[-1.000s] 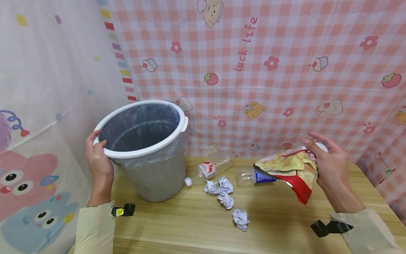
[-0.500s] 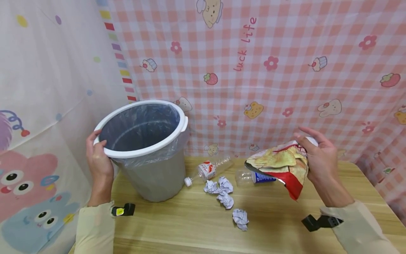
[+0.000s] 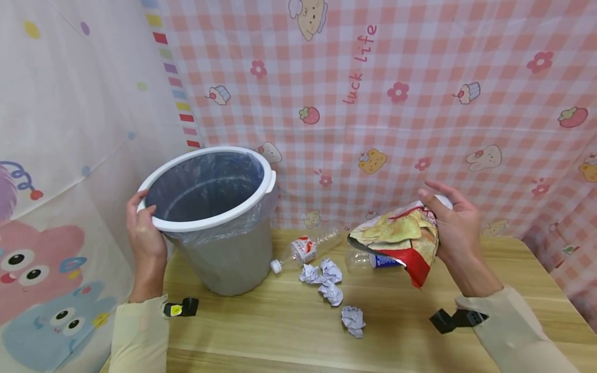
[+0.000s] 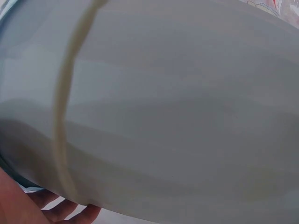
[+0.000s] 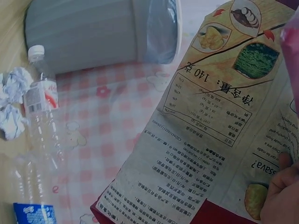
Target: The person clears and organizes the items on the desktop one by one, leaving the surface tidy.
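A grey trash can [image 3: 228, 264] with a white rim and a clear liner stands at the left of the table. My left hand [image 3: 146, 233] grips its rim on the near left side, thumb over the edge; in the left wrist view its fingers [image 4: 88, 213] show beneath the grey wall. To the right, my right hand [image 3: 459, 228] holds a chip bag [image 3: 396, 233] by its top right part, above the table. The bag's printed back [image 5: 196, 121] fills much of the right wrist view. Behind it lies a clear bottle with a blue label [image 3: 384, 260], partly hidden.
A clear bottle with a red and white label [image 3: 305, 249] lies beside the can. Several crumpled paper balls [image 3: 331, 292] are on the wooden table [image 3: 280, 336] in front of it. A pink checked cloth [image 3: 345, 155] hangs behind the table.
My right hand has moved left and slightly up with the chip bag, now covering part of the blue-labelled bottle. The left hand and the trash can stay in place.
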Demonstrator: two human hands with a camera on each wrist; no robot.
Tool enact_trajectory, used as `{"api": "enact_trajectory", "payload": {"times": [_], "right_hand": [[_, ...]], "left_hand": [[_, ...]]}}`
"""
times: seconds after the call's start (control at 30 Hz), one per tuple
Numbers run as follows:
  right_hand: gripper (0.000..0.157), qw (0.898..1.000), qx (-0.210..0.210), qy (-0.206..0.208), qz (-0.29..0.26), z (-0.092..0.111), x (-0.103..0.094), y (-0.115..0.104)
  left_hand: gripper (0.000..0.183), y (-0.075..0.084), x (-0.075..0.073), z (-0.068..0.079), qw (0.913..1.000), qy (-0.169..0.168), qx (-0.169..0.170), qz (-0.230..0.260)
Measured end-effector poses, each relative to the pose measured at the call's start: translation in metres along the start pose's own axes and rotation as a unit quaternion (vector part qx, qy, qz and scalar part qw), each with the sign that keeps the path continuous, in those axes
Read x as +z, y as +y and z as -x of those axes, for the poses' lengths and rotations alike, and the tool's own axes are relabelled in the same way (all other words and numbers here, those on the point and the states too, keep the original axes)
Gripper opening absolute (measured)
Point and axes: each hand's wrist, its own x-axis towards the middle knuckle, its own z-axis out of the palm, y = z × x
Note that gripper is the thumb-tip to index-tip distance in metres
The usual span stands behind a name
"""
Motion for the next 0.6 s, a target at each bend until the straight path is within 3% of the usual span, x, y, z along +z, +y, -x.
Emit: {"api": "enact_trajectory", "payload": {"times": [0.6], "right_hand": [[0.038, 0.996, -0.059, -0.048, -0.051, 0.005, 0.048, -0.013]], "left_hand": [[0.045, 0.000, 0.001, -0.001, 0.9999, 0.009, 0.008, 0.012]]}}
